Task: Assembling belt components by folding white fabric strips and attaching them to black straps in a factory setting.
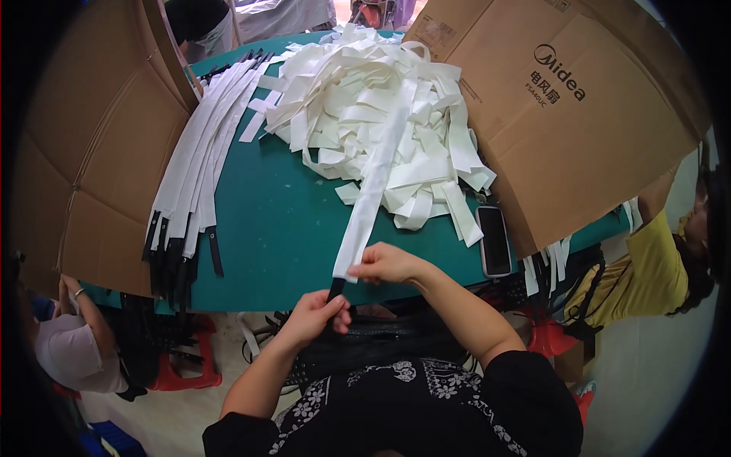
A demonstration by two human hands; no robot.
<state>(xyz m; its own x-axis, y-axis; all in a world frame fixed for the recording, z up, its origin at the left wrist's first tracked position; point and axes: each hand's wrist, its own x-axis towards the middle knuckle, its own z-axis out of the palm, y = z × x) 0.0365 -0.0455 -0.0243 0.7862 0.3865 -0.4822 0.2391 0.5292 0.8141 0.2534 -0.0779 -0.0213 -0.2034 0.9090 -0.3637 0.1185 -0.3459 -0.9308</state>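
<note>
A long white fabric sleeve stretches from the heap of white strips toward me, and a black strap end sticks out of its near end. My left hand is closed on that black end, just off the table's front edge. Above and to the right of it, my right hand pinches the edge of the white sleeve near its opening. The inside of the sleeve is hidden. To the left lies a bundle of white sleeves with black ends hanging toward me.
Cardboard sheets stand at the left and right of the green table. A dark-screened phone lies beside the heap. One person sits at the left; another, in a yellow top, sits at the right. Black material lies below my hands.
</note>
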